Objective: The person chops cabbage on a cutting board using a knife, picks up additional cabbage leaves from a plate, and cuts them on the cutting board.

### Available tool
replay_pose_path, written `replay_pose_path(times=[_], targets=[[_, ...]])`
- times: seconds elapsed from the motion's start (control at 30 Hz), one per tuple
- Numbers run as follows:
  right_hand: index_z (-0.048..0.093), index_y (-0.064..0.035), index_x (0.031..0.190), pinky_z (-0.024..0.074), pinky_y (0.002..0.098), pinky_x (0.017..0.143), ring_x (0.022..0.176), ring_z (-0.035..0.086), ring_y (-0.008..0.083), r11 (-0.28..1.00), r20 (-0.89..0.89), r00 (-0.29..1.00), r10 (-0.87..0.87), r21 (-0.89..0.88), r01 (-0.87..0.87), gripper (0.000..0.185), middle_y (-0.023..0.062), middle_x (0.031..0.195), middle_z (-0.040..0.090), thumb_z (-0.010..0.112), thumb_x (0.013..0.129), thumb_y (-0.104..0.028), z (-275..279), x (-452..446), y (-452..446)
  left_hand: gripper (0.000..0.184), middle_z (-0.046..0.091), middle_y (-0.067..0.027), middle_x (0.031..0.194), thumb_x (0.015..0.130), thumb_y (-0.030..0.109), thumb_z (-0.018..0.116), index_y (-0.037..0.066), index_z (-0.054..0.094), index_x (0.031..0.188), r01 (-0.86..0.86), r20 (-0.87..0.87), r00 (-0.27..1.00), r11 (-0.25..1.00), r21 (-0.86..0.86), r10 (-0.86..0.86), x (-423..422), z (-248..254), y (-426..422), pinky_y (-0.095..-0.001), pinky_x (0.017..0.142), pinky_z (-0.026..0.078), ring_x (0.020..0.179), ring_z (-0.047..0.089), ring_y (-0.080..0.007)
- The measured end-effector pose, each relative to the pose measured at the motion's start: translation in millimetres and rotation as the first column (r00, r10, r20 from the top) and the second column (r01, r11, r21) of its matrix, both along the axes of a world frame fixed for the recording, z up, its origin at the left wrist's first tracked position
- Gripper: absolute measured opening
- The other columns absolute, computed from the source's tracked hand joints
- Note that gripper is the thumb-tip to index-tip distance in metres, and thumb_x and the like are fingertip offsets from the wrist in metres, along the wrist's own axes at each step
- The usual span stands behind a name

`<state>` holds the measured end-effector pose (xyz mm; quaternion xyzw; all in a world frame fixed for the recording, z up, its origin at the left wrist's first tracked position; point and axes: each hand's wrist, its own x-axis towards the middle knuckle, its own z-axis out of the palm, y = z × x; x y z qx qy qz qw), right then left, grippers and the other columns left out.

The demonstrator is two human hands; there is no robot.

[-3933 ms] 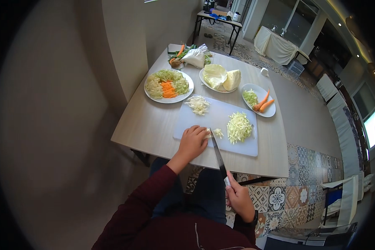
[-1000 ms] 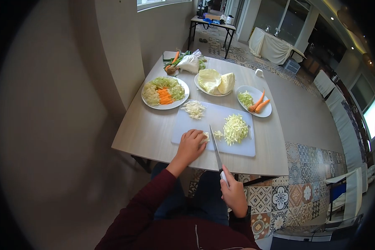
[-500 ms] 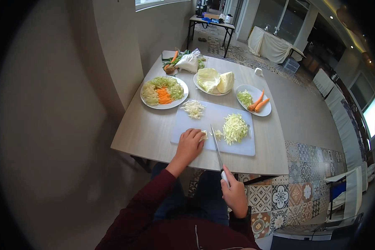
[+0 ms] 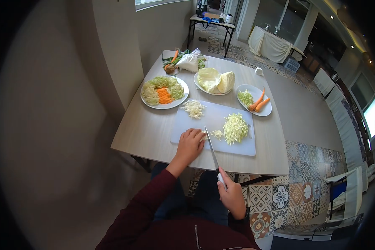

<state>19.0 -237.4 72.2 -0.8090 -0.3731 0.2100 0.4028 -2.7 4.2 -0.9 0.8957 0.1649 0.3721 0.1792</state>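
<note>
On a board on the table, the left hand grips a piece, with the knife just right of that grip, scraps past the blade and a larger heap farther right. Beyond the grip, another heap lies at the board's far edge; behind the board stand a plate of shreds to the left, a cabbage plate mid-table and a carrot plate to the right, with a bag at the far left.
</note>
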Motion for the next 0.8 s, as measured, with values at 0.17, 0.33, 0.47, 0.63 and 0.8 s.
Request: replay_pose_path(times=[0.17,0.33,0.47,0.63,0.8], targets=[[0.048,-0.0049,0.141,0.0491,0.0464,0.07,0.077,0.064,0.0441,1.0,0.114,0.993,0.013,0.021,-0.016,0.05,0.0293,0.082,0.063,0.055,0.092,-0.01,-3,-5,3,0.025,0.064,-0.0074,0.115,0.084,0.016,0.066,0.011,0.068,0.108,-0.002,-0.011,1.0,1.0,-0.008,0.002,-1,2,-1,-0.0419,0.094,0.043,0.113,0.056,-0.0274],[0.046,-0.0025,0.142,0.0477,0.0479,0.067,0.074,0.063,0.0435,1.0,0.141,0.99,0.023,0.005,-0.023,0.051,0.0288,0.077,0.062,0.054,0.092,-0.009,-3,-11,8,0.024,0.064,-0.0074,0.115,0.084,0.016,0.066,0.011,0.069,0.108,-0.003,-0.009,1.0,1.0,0.001,0.003,0,0,0,-0.0419,0.094,0.043,0.114,0.056,-0.0275],[0.046,-0.0021,0.142,0.0474,0.0427,0.06,0.06,0.06,0.0391,1.0,0.13,0.991,0.015,0.008,-0.016,0.051,0.0273,0.068,0.057,0.054,0.092,-0.008,0,-14,8,0.024,0.065,-0.0075,0.115,0.084,0.016,0.066,0.011,0.069,0.107,-0.003,-0.009,1.0,1.0,-0.011,0.003,1,-2,0,-0.0418,0.094,0.043,0.113,0.056,-0.0276],[0.042,-0.0027,0.145,0.0465,0.0427,0.055,0.053,0.059,0.0377,0.999,0.024,0.999,0.034,0.012,-0.035,0.052,0.0245,0.06,0.055,0.052,0.094,-0.009,-2,-14,-4,0.023,0.065,-0.0075,0.114,0.084,0.016,0.067,0.011,0.07,0.107,-0.006,0.008,1.0,1.0,-0.002,0.006,1,-3,0,-0.042,0.094,0.043,0.112,0.057,-0.0278],[0.042,-0.0022,0.145,0.0468,0.0451,0.055,0.057,0.06,0.0403,0.998,0.174,0.983,0.052,-0.028,-0.047,0.051,0.0243,0.061,0.057,0.049,0.094,-0.007,6,-17,1,0.023,0.065,-0.0071,0.114,0.084,0.016,0.067,0.011,0.07,0.106,-0.009,0.005,1.0,1.0,0.008,0.009,3,-4,0,-0.0422,0.094,0.043,0.112,0.057,-0.028]])
